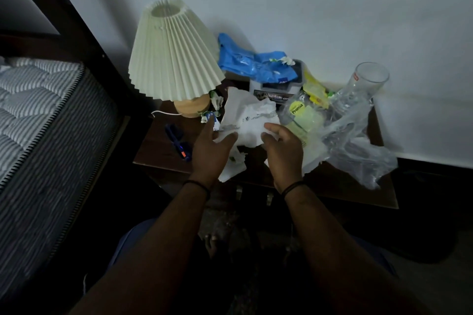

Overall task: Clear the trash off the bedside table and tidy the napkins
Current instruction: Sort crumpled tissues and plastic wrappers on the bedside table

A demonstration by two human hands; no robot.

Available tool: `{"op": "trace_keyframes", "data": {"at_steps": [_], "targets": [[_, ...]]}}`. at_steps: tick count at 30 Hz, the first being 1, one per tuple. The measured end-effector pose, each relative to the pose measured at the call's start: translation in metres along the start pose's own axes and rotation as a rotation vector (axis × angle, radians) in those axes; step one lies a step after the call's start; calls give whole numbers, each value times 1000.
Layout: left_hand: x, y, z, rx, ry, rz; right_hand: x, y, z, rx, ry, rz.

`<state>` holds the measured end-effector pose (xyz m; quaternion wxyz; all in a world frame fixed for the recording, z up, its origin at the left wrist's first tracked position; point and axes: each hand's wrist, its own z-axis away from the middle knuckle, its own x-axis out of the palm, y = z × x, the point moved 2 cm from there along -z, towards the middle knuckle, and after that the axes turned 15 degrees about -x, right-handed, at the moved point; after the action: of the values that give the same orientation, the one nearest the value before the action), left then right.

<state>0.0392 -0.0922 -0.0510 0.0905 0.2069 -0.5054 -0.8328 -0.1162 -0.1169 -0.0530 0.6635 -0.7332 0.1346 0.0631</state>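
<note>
A crumpled white paper wrapper [247,116] lies at the middle of the dark bedside table [163,153]. My left hand [211,152] touches its left edge with the thumb on the paper, and my right hand [282,149] touches its right edge, fingers curled at it. A crumpled napkin [234,165] lies under and between my hands. Behind are a blue plastic wrapper [253,65] on a box [275,89], a yellow-green "Premia" packet [303,115], and a clear plastic bag [358,143] at the right.
A pleated cream lamp [172,52] stands at the table's back left on a wooden base [190,108]. A blue pen-like object [178,142] lies at the left front. A clear glass [363,87] stands at the back right. A mattress [38,115] is to the left.
</note>
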Motion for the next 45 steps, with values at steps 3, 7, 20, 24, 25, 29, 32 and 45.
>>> {"op": "trace_keyframes", "data": {"at_steps": [3,7,20,24,25,29,32,45], "targets": [[1,2,4,42,55,19,1,-7,1,-48,18,-88],[-4,5,9,121,156,30,-1,-10,3,-33,71,-214],[3,7,27,135,43,224,-32,-31,27,103,273,-527],[2,7,45,59,-60,321,-39,-42,43,58,175,-510],[0,7,51,17,-95,377,-40,-45,48,31,180,-469],[-3,6,74,-1,-233,490,-42,-51,65,-180,181,-56],[-4,8,93,73,-364,531,-41,-67,83,-494,77,150],[-11,2,96,-177,-298,689,-33,-67,101,-649,-381,661]]}}
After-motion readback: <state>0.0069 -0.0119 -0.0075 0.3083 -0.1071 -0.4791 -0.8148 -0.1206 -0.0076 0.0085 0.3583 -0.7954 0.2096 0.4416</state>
